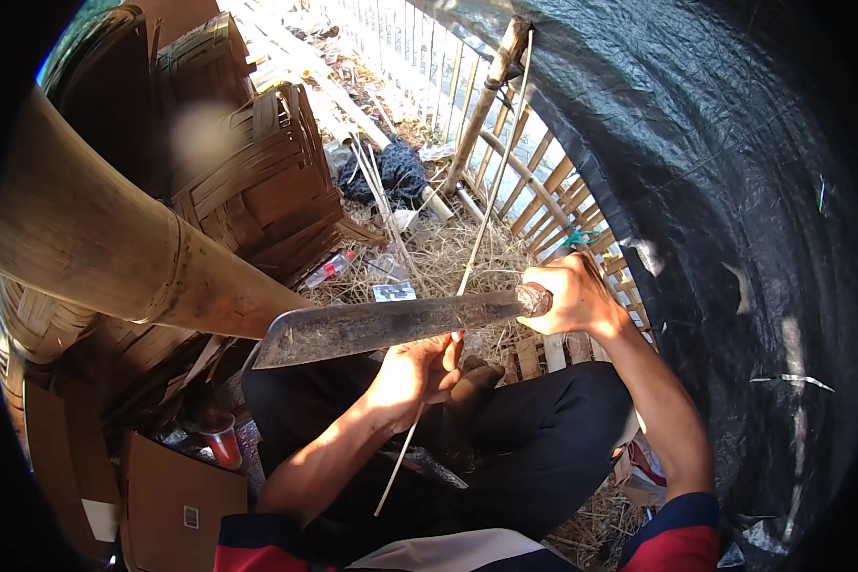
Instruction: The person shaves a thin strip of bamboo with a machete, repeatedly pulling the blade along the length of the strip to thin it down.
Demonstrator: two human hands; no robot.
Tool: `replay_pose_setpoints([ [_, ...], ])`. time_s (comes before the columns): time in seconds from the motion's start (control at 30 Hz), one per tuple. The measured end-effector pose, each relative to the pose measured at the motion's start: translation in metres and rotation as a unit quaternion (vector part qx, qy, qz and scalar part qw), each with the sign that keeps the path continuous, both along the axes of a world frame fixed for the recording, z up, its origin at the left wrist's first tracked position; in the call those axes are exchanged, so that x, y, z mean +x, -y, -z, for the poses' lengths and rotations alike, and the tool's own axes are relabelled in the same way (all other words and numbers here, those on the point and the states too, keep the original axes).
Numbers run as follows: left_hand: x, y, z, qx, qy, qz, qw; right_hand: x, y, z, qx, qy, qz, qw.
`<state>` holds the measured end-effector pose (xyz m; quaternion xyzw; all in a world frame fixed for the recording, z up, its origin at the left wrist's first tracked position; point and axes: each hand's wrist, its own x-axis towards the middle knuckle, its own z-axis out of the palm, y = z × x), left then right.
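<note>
My right hand (572, 294) is closed round the handle of a machete (381, 327), whose broad, dark, worn blade points left across my lap. Just below the blade, my left hand (424, 372) pinches a long thin bamboo strip (486, 219). The strip runs from the upper right, behind the blade, down through my fingers, and its lower end sticks out over my dark trousers (553, 419). Where blade and strip cross, I cannot tell whether they touch.
A thick bamboo pole (176, 257) slants in from the left, before stacked woven baskets (257, 181). Black plastic sheeting (734, 238) hangs at the right beside a bamboo slat fence (553, 191). Shavings (448, 250) litter the ground. A red cup (221, 440) stands near cardboard (176, 491).
</note>
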<state>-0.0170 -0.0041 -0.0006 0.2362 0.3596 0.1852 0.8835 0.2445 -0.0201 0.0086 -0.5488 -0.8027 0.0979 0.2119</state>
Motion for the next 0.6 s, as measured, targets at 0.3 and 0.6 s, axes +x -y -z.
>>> replay_pose_setpoints([
  [0.3,-0.004,-0.005,-0.002,-0.002,0.075,0.019,0.997,0.014,0.009,-0.002,-0.034,0.034,0.076,0.996],
  [0.6,-0.006,-0.007,-0.01,-0.015,0.106,0.011,0.994,0.028,0.015,0.003,-0.015,0.059,0.105,0.993],
])
